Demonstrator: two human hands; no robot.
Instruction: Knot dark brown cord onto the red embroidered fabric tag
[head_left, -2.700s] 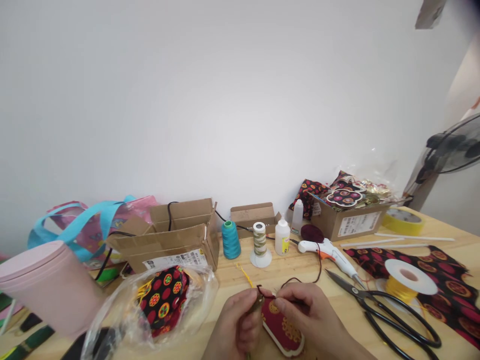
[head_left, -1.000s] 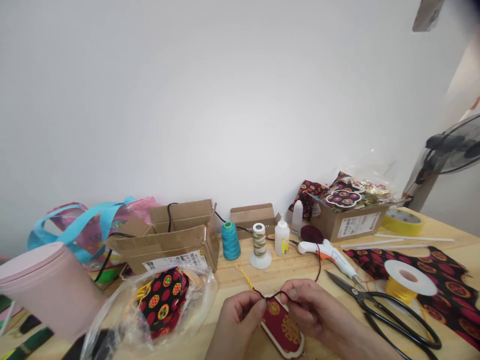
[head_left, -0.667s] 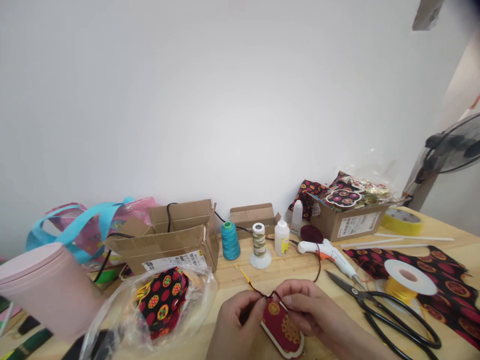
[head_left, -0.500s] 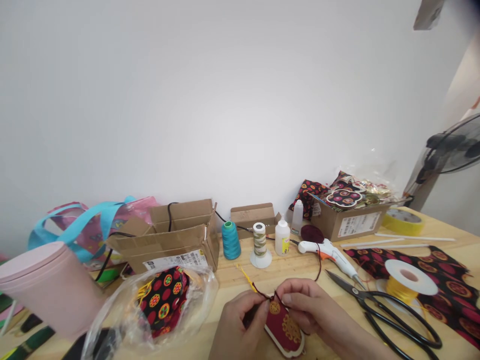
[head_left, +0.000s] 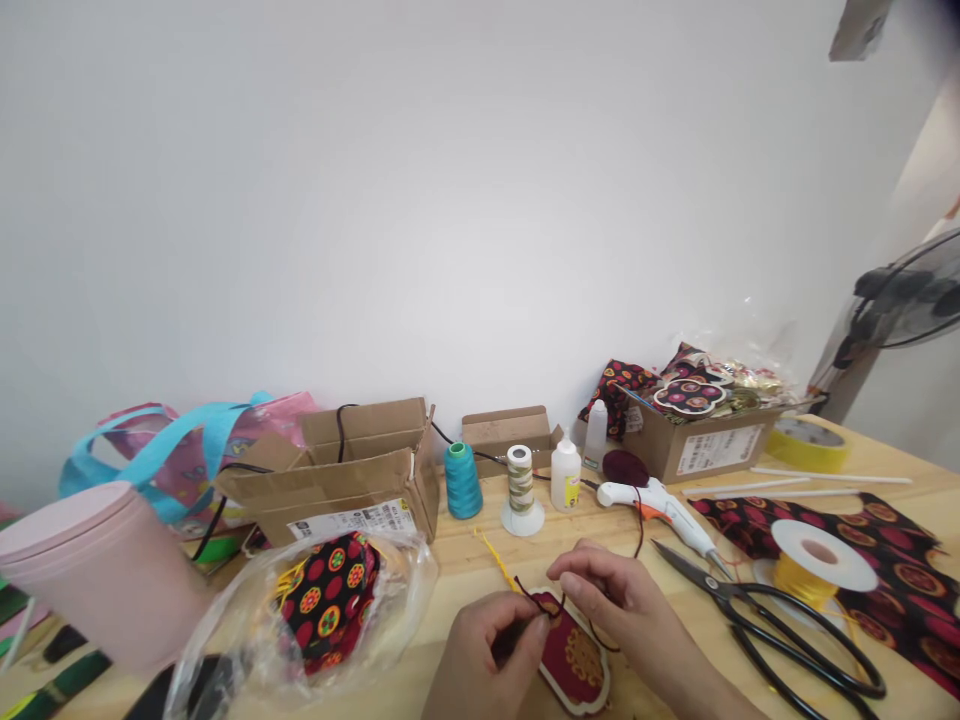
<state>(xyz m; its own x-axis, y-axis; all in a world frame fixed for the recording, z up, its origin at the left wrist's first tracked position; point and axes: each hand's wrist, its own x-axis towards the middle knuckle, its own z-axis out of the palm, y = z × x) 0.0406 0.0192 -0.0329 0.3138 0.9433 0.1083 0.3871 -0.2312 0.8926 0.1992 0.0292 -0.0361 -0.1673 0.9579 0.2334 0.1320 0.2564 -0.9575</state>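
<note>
A dark red fabric sachet [head_left: 574,660] with gold patterns and a pale edging lies on the wooden table between my hands. My left hand [head_left: 491,645] pinches a dark cord [head_left: 529,594] at the sachet's top end. Over the sachet's upper right side, my right hand [head_left: 611,595] has its thumb and forefinger closed on the same cord, part of which loops down beside it. A yellow cord [head_left: 495,560] runs from the top of the sachet away across the table. The fingers hide part of the sachet's top.
Black-handled scissors [head_left: 765,610] and a white glue gun [head_left: 664,510] lie to the right, near a spool of yellow cord [head_left: 855,560]. Behind stand a teal thread cone [head_left: 463,485] and a glue bottle [head_left: 565,475]. A plastic bag [head_left: 409,590] and a pink bin [head_left: 105,590] are left.
My right hand has lifted slightly away from the sachet's top, drawing the dark cord up with it. My left hand has shifted slightly right and down, and more of the sachet's top shows.
</note>
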